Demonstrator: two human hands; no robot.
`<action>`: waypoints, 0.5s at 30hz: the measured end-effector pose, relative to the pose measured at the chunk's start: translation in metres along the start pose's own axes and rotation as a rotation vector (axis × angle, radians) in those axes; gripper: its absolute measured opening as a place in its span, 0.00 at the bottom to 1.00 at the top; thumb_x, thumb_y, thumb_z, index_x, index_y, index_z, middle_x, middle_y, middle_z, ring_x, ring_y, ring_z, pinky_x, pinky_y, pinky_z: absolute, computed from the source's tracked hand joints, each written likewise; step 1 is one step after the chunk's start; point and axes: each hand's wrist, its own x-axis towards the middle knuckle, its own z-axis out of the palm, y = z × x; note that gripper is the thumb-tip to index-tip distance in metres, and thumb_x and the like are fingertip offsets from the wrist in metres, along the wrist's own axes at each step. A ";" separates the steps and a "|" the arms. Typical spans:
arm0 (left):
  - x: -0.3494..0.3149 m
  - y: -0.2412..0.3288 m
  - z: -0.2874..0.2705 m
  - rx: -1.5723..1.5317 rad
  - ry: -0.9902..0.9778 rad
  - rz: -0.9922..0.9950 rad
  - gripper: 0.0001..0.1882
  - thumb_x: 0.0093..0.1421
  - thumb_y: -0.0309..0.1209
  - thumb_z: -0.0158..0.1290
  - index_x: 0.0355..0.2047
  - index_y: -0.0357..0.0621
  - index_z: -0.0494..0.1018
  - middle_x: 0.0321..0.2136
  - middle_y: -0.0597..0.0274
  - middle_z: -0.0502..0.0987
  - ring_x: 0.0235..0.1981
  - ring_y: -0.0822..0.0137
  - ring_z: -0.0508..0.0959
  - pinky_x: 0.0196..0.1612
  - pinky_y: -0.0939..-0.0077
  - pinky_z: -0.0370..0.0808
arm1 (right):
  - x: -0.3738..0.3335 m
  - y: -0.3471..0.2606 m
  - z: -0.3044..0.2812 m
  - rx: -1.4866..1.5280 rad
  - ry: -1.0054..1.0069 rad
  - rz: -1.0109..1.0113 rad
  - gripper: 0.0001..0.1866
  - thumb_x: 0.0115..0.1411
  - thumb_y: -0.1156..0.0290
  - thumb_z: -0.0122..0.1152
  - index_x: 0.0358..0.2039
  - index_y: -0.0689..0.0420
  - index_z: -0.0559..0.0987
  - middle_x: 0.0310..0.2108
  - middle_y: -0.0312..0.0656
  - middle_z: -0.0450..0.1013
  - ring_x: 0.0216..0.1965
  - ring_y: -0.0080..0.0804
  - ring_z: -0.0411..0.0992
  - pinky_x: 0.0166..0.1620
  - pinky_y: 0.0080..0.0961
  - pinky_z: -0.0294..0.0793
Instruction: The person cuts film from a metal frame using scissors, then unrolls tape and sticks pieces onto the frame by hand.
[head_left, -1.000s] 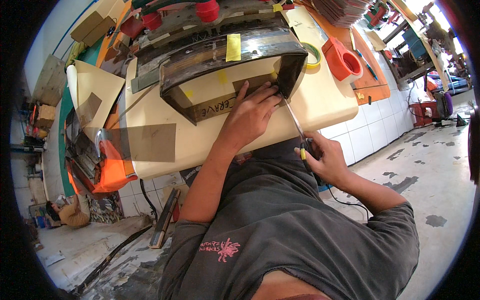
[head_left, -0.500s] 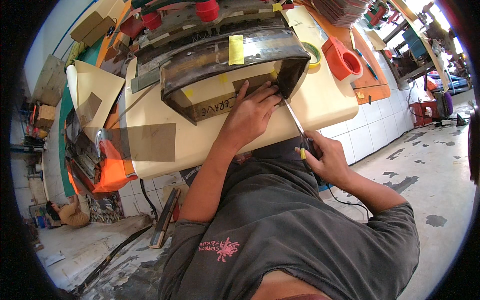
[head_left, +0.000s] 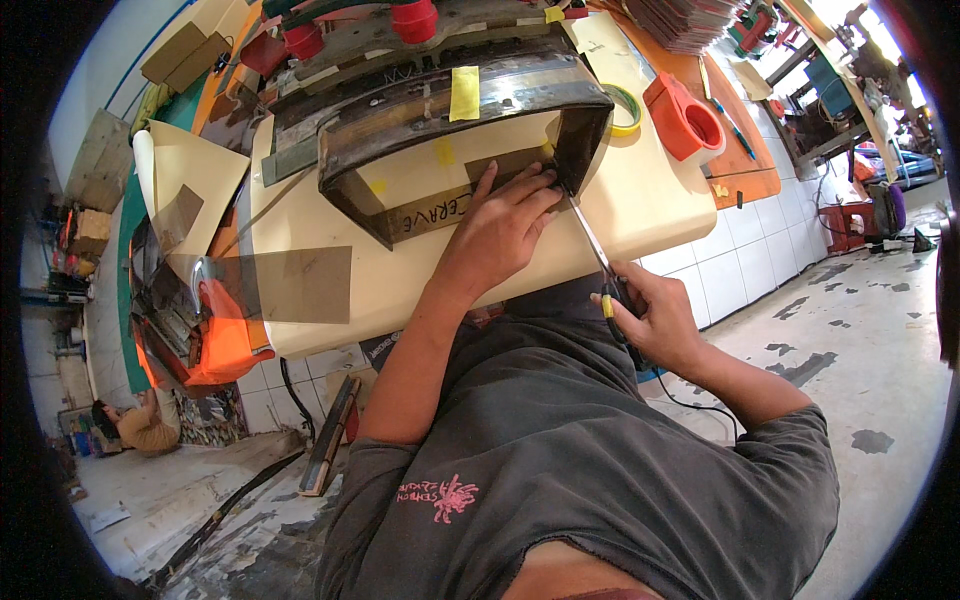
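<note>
A dark, curved frame of smoky translucent plastic [head_left: 350,150] stands open side toward me, with a yellow tape strip [head_left: 464,93] on its upper wall. Handwriting marks its lower wall. My left hand [head_left: 505,225] lies inside the opening, fingers stretched flat on the lower wall near the right corner. In my right hand [head_left: 655,312] is a corded soldering iron [head_left: 592,238], with a long metal shaft and a black handle. Its tip reaches that inner corner, close to my left fingertips. Whether the tip touches the plastic cannot be made out.
Cream sheeting covers the bench [head_left: 400,300]. A red tape dispenser [head_left: 690,125] and a yellow tape roll [head_left: 625,110] sit right of the frame. Smoky plastic strips [head_left: 305,285] lie at left, beside an orange bag [head_left: 230,335]. A black cord [head_left: 690,405] hangs by my right forearm.
The frame's upper wall, with its tape strip, has shifted slightly left. Both hands and the soldering iron stay almost where they were.
</note>
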 end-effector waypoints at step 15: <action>0.001 0.000 -0.001 0.010 -0.006 0.003 0.17 0.70 0.32 0.58 0.58 0.47 0.78 0.63 0.56 0.79 0.72 0.55 0.71 0.79 0.41 0.55 | 0.015 -0.010 -0.001 0.027 -0.031 0.107 0.22 0.62 0.58 0.74 0.50 0.60 0.83 0.19 0.47 0.73 0.21 0.42 0.73 0.29 0.37 0.71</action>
